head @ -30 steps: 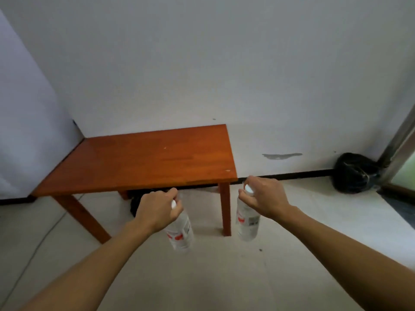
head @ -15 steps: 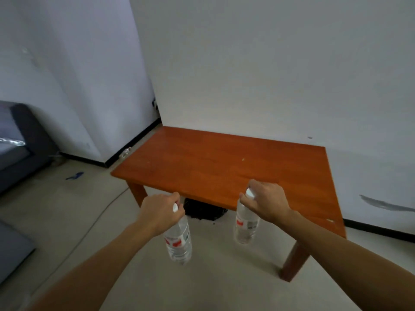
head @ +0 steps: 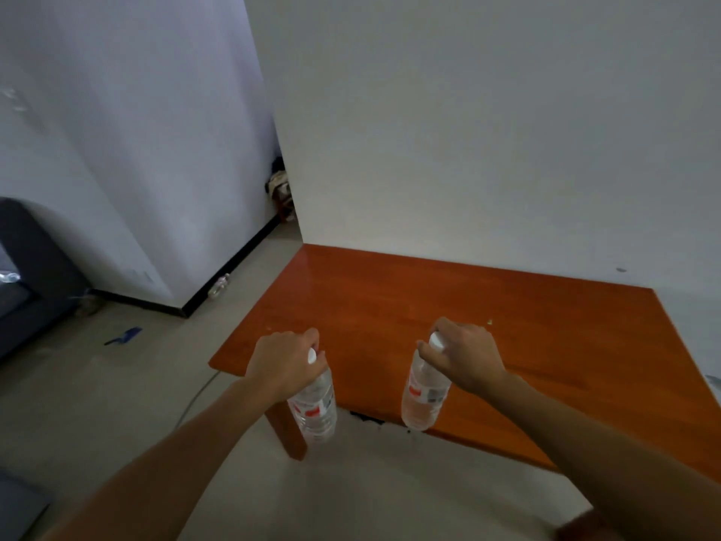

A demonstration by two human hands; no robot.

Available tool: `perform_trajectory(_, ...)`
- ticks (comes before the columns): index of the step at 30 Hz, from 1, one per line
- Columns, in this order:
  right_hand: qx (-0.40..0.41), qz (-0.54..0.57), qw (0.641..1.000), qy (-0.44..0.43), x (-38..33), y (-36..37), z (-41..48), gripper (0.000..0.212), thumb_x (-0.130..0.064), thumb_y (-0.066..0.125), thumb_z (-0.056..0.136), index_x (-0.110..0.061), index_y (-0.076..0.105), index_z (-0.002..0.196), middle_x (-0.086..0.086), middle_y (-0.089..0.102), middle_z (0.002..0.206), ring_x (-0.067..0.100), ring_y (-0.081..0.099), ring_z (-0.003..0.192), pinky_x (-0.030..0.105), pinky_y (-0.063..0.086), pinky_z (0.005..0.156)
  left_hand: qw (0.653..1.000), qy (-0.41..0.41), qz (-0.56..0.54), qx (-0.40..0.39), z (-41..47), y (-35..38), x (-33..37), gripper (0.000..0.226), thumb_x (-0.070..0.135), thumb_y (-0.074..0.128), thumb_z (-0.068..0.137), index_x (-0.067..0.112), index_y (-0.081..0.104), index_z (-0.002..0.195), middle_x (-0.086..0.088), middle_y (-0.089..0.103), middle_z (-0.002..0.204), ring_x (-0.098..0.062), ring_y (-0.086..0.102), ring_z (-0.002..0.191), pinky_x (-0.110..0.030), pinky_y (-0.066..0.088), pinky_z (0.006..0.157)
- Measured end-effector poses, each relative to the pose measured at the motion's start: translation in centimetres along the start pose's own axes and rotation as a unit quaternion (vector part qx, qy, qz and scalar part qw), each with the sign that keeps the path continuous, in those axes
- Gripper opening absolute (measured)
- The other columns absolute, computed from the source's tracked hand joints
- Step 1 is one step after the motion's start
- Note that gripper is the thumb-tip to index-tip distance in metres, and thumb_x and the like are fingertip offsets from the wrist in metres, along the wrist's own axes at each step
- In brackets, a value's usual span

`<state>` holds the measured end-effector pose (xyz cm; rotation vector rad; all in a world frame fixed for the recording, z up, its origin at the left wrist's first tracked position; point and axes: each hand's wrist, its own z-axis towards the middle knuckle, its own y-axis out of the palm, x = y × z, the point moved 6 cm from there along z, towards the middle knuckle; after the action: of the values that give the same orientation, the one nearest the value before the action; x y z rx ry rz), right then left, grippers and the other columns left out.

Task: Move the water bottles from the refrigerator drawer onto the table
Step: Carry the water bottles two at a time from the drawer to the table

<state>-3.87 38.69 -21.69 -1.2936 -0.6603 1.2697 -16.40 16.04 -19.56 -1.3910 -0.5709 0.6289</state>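
Nearest: left hand (head: 283, 363) curled round the capped neck of the left bottle (head: 316, 411), hung upright before the near corner of the orange wooden table (head: 429, 302). Right hand (head: 466, 355) gripping the right bottle (head: 425, 396) likewise, over the table's front edge. Beyond, white wall (head: 487, 130).

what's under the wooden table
Under the table, one leg and a sliver of something dark on the floor show; its top covers the rest, so what it is can't be told.
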Motion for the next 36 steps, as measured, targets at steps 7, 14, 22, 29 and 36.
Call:
perform_trajectory(7,0.002,0.004,1.000,-0.005,0.0,5.1,12.1,0.031,-0.051,0.052,0.093,-0.020,0.056,0.090,-0.015,0.040,0.064,-0.001,0.036,0.050,0.015,0.022,0.047,1.000,0.007,-0.006,-0.017,10.6,3.4,-6.6,0.020,0.047,0.044,0.093,0.027,0.051,0.092,0.010,0.057,0.072,-0.007,0.053,0.062,-0.019,0.031,0.052)
perform_trajectory(14,-0.030,0.053,0.997,0.045,-0.1,10.0,25.1,0.029,-0.055,0.055,0.088,-0.027,0.050,0.092,-0.011,0.054,0.077,0.001,0.049,0.062,0.012,0.032,0.050,1.000,-0.006,-0.022,-0.009,22.2,5.1,-14.0,0.021,0.045,0.037,0.096,0.027,0.043,0.088,0.006,0.060,0.075,-0.011,0.058,0.064,-0.026,0.049,0.065)
perform_trajectory(22,-0.027,0.085,0.983,0.158,-0.3,15.2,37.6,0.028,-0.050,0.059,0.087,-0.024,0.054,0.093,-0.007,0.061,0.085,0.008,0.060,0.074,0.020,0.051,0.064,0.999,-0.017,-0.042,0.014,35.4,8.3,-20.8,0.024,0.040,0.036,0.098,0.020,0.051,0.097,0.005,0.060,0.076,-0.014,0.058,0.065,-0.029,0.048,0.066)
perform_trajectory(29,-0.022,0.088,0.968,0.234,-0.4,19.8,47.1,0.032,-0.048,0.059,0.087,-0.020,0.057,0.102,-0.006,0.061,0.089,0.013,0.062,0.078,0.026,0.057,0.067,0.997,0.036,-0.073,0.005,47.7,12.6,-24.1,0.028,0.040,0.035,0.098,0.019,0.053,0.101,0.003,0.066,0.080,-0.017,0.063,0.069,-0.033,0.053,0.069)
perform_trajectory(36,-0.016,0.080,0.955,0.283,1.0,22.5,53.8,0.032,-0.046,0.060,0.087,-0.019,0.058,0.104,-0.005,0.062,0.093,0.013,0.060,0.081,0.024,0.051,0.068,0.993,0.088,-0.072,-0.016,56.7,15.6,-23.3,0.032,0.043,0.034,0.099,0.017,0.051,0.107,0.001,0.069,0.088,-0.015,0.064,0.073,-0.027,0.048,0.065)
